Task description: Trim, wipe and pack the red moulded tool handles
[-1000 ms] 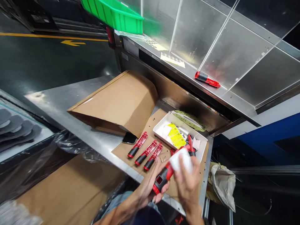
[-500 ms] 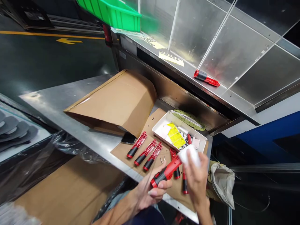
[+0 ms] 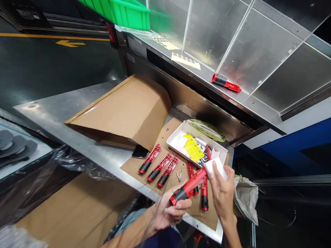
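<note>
My left hand (image 3: 165, 212) is shut around the black grip of a red and black hand tool (image 3: 190, 185), which slants up to the right. My right hand (image 3: 222, 194) pinches a white cloth (image 3: 216, 168) against the tool's red far end. Three similar red and black tools (image 3: 159, 167) lie side by side on a cardboard sheet (image 3: 137, 168) left of my hands. Two more red tools (image 3: 204, 194) lie just below the tool I hold, partly hidden by it. A small metal clip (image 3: 179, 176) lies between them.
A white tray (image 3: 176, 139) holds yellow labels and dark small parts behind my hands. A phone (image 3: 140, 152) lies beside a folded cardboard flap (image 3: 129, 113) on the steel table (image 3: 43, 110). A red tool (image 3: 226, 82) rests on the steel shelf above. A crumpled bag (image 3: 247, 198) hangs at right.
The held tool has swung from steeply tilted to a flatter slant, and the white cloth has shifted to its far end. My right hand has moved right, uncovering the two tools beneath.
</note>
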The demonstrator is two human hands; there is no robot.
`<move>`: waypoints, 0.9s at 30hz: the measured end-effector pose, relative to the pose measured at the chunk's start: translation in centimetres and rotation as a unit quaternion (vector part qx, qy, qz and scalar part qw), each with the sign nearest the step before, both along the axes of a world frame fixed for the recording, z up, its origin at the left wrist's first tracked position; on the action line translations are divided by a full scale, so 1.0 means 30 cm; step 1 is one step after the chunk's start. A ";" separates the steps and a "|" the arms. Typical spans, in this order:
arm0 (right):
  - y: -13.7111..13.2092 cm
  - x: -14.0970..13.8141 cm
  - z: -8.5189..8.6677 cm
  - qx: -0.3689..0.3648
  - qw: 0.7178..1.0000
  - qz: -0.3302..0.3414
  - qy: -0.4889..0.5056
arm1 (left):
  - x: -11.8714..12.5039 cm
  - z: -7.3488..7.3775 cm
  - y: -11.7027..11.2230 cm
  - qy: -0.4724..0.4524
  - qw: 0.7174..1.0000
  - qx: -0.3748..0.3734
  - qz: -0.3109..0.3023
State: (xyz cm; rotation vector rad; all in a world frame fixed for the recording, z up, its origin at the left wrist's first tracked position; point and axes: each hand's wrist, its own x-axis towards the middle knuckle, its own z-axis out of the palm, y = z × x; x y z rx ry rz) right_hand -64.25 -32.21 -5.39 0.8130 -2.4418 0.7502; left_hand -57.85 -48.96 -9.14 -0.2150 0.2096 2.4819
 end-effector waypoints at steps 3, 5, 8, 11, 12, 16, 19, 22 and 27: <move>-0.020 0.011 -0.011 0.002 0.997 0.059 -0.047 | -0.010 0.004 0.013 -0.010 1.000 -0.006 0.014; -0.029 0.010 -0.014 -0.004 0.997 0.052 -0.060 | -0.015 0.013 0.022 -0.010 1.000 -0.016 0.020; -0.035 0.009 -0.011 -0.036 0.997 -0.011 -0.068 | -0.020 0.021 0.035 -0.015 0.998 -0.059 0.022; -0.034 0.013 -0.007 -0.022 0.995 0.046 -0.089 | -0.024 0.018 0.040 -0.032 0.994 -0.098 0.039; -0.032 0.009 -0.006 -0.018 0.993 0.066 -0.096 | -0.025 0.017 0.040 -0.034 0.993 -0.102 0.039; -0.022 -0.028 -0.011 -0.054 0.994 0.012 -0.092 | -0.030 0.022 0.038 -0.018 0.996 -0.084 0.015; -0.026 -0.018 -0.027 -0.065 0.993 0.003 -0.102 | -0.030 0.025 0.037 0.005 0.997 -0.075 0.033; -0.035 -0.016 -0.030 -0.065 0.992 0.024 -0.107 | -0.031 0.022 0.038 0.023 0.995 -0.089 0.039; -0.036 -0.080 -0.011 -0.132 0.988 -0.055 -0.057 | -0.040 0.025 0.044 0.058 0.990 -0.126 -0.006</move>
